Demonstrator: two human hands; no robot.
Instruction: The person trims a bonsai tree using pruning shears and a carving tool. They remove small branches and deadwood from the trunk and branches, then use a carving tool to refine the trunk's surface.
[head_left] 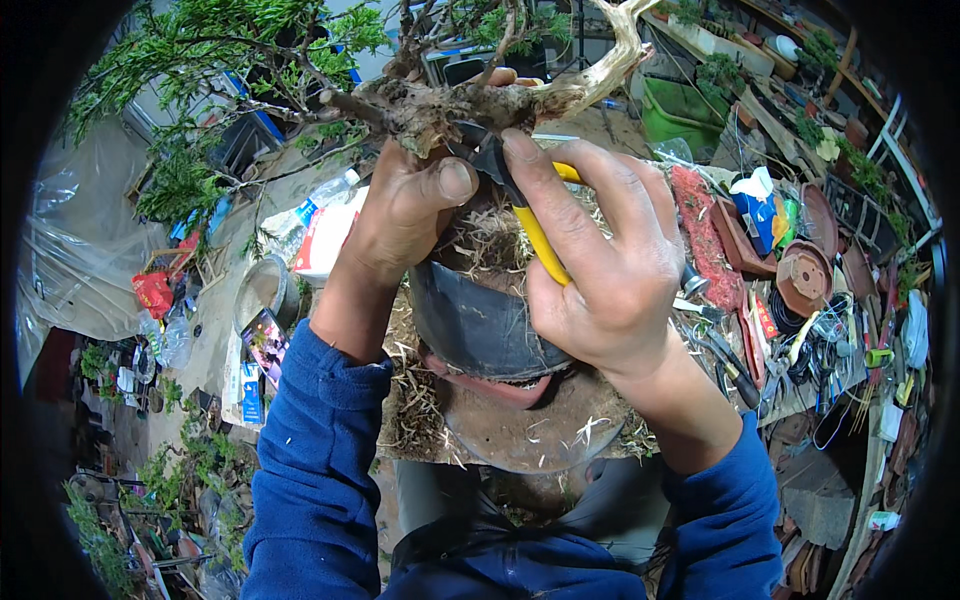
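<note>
Two hands at work, both ours, blue sleeves entering from the lower edge. We note the left hand (400,205) just left of centre, fingers curled around the base of the small tree's trunk (440,105), thumb lying across toward the middle; it has the trunk gripped where the rough bark meets the root mass. The right hand (610,270) sits right of centre, closed around a yellow-handled cutter (540,240), index finger stretched up along the dark head of the tool. The cutter's head is at the trunk base, just beside the left thumb; whether its blades are parted we cannot tell, since fingers and bark cover them.

The tree fills the upper centre of the frame: green foliage (210,60) spreads to the upper left, a pale bare deadwood branch (615,60) runs to the upper right. Its root ball stands in a black plastic pot (480,320) at centre, with dry straw-like fibres showing at the rim. The pot rests tilted on a round brown turntable (530,430) at lower centre, scattered with clippings.

Right of frame: a crowded worktop (800,400) with brown shallow pots (805,275), tools and wire coils. Left of frame: a metal bowl (262,285) and a plastic bottle (315,205), well apart from the hands.
</note>
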